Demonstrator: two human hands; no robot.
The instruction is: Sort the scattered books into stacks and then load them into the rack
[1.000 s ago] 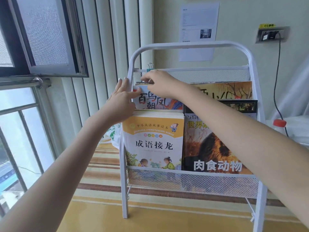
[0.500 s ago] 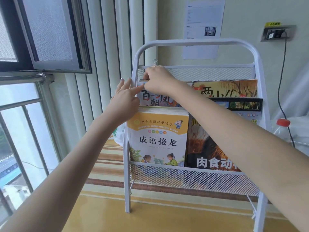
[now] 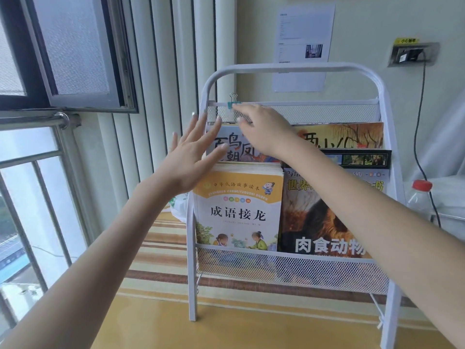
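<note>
A white metal rack [image 3: 292, 69] stands on the floor against the wall. Its front tier holds a stack with an orange-and-white cover [image 3: 237, 210] on the left and a dark animal book [image 3: 324, 222] on the right. Behind them, the upper tier shows a pale book with large characters [image 3: 234, 147] and an orange-toned book [image 3: 352, 134]. My left hand [image 3: 193, 154] is spread flat, fingers apart, beside the pale book's left edge. My right hand [image 3: 261, 129] hovers over that book's top, fingers loose, holding nothing.
A teal binder clip [image 3: 232, 100] sits on the rack's top mesh rail. A window and railing are at the left, a striped mat [image 3: 156, 248] lies under the rack. A red-capped bottle [image 3: 419, 197] and a hanging black cable [image 3: 420, 137] are at the right.
Both hands have let go of the pale book in the upper tier. The left hand opened and drew back; the right lifted off the book's top edge.
</note>
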